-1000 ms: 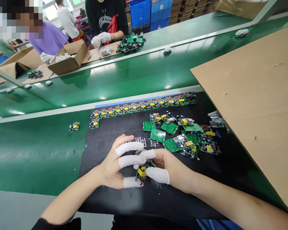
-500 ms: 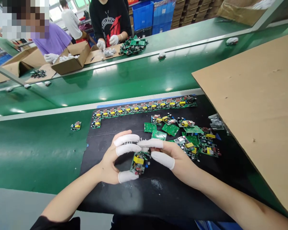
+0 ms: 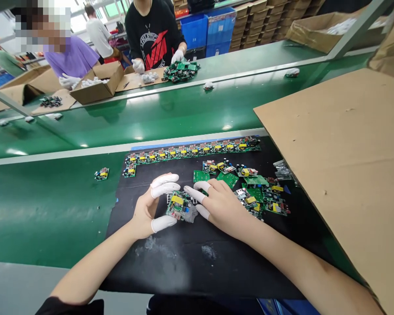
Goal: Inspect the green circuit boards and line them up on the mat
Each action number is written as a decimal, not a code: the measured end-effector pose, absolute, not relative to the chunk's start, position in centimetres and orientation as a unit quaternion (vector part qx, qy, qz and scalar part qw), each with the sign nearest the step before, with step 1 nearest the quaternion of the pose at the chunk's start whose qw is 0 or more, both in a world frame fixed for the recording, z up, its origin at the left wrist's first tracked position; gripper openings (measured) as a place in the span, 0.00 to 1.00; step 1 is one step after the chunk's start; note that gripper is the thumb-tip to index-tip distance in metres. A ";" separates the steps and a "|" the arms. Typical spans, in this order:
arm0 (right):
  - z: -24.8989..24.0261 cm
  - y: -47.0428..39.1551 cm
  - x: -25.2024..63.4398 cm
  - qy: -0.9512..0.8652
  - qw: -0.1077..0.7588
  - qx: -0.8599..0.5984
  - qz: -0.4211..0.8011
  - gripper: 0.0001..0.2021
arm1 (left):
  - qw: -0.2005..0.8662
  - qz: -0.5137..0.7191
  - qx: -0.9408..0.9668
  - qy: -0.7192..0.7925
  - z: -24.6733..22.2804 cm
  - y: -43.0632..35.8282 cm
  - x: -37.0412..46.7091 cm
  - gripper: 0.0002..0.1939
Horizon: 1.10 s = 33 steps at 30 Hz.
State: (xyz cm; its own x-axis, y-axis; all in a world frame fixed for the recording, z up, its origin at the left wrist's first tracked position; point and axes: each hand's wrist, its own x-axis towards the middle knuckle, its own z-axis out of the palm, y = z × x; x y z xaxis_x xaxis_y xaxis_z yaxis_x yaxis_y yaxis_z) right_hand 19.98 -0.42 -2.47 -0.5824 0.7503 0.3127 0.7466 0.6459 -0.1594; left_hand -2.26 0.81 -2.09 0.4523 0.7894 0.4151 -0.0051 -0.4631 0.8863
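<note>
In the head view, my left hand [image 3: 147, 205], in white finger cots, grips a small circuit board [image 3: 176, 205] between thumb and fingers. A yellow-wrapped component and a blue one show on its upper face. My right hand [image 3: 213, 203], also with finger cots, reaches to the board's right side, index fingertip near its upper corner. Its thumb and fingers are apart; I cannot tell whether they touch the board. A grey lump [image 3: 191, 214] lies against the board's lower right, close to the right thumb. White markings on the black mat [image 3: 151, 275] show partly behind the board.
A row of circuit boards [image 3: 184, 152] lines the mat's back edge. Loose boards [image 3: 249, 199] are piled right of my hands. One board [image 3: 102, 173] lies on the green surface at left. A cardboard sheet [image 3: 331, 144] covers the right side. Co-workers [image 3: 154, 39] stand across the belt.
The board in my left hand has moved left and up and is turned. My right fingers have spread from their closed position at its top edge. The grey lump now shows.
</note>
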 end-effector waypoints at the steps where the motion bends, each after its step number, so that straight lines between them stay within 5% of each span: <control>1: -2.2 -0.4 20.1 -0.889 0.169 -0.426 0.020 0.22 | 0.441 0.452 0.726 0.274 -2.1 0.9 -2.2 0.25; 14: -2.1 -1.8 18.9 -0.884 0.160 -0.422 0.125 0.16 | 0.429 0.481 0.690 0.329 -2.1 1.4 -2.1 0.26; 23: -2.3 -2.2 18.3 -0.870 0.275 -0.398 0.097 0.06 | 0.439 0.467 0.703 0.308 -1.9 0.9 -2.1 0.26; 28: 0.2 -2.6 18.8 -0.767 0.415 -0.420 0.250 0.08 | 0.419 0.477 0.714 0.297 -1.6 0.7 -1.9 0.25; 33: 0.8 -2.6 19.5 -0.695 0.441 -0.460 0.335 0.06 | 0.480 0.456 0.692 0.289 -2.0 0.4 -1.8 0.26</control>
